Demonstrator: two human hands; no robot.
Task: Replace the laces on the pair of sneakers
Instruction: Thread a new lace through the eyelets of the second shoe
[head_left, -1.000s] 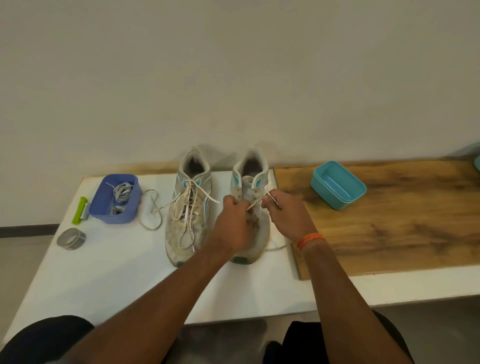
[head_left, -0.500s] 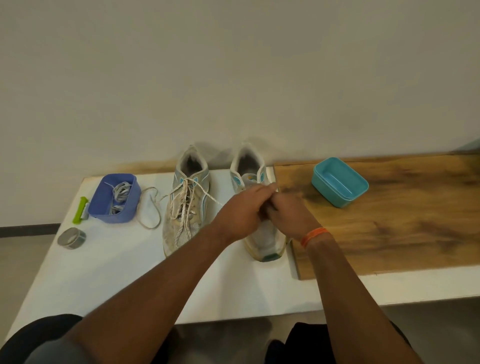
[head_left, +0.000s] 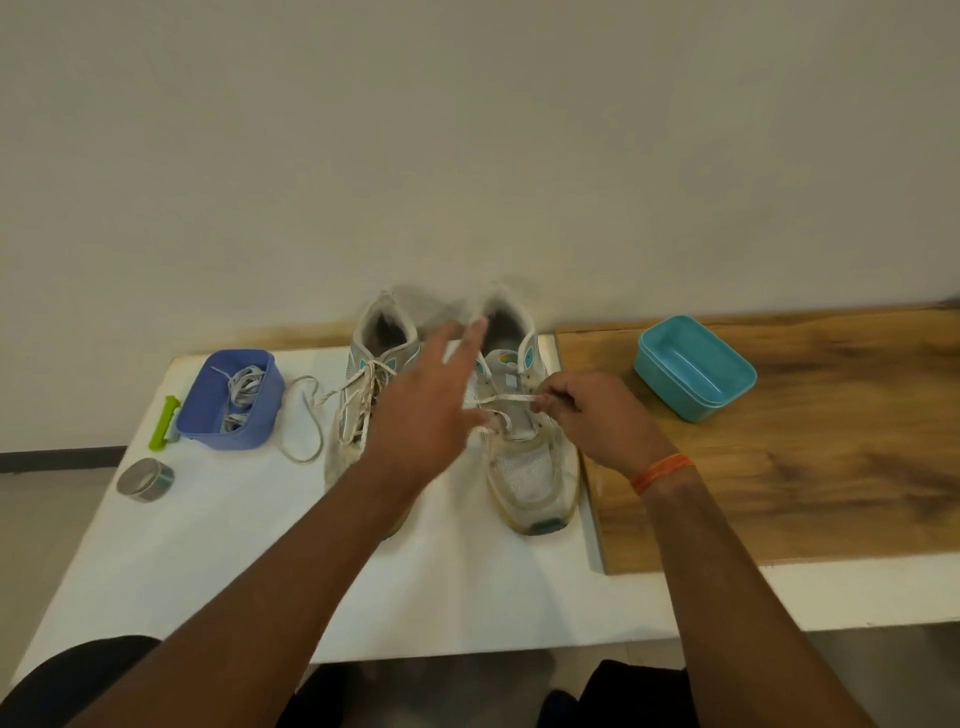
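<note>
White worn mesh sneakers (head_left: 530, 457) stand side by side on the white worktop (head_left: 218, 545). Your right hand (head_left: 592, 421) pinches the cream flat lace (head_left: 506, 399) over the right sneaker. Your left hand (head_left: 421, 415) hovers above them with straight spread fingers, holding nothing.

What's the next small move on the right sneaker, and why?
Probably bring the open left hand back to the right sneaker to steady it. The right hand pinches the lace pulled taut across the eyelets, while the left holds nothing, so pulling the lace out one-handed could drag the shoe.
</note>
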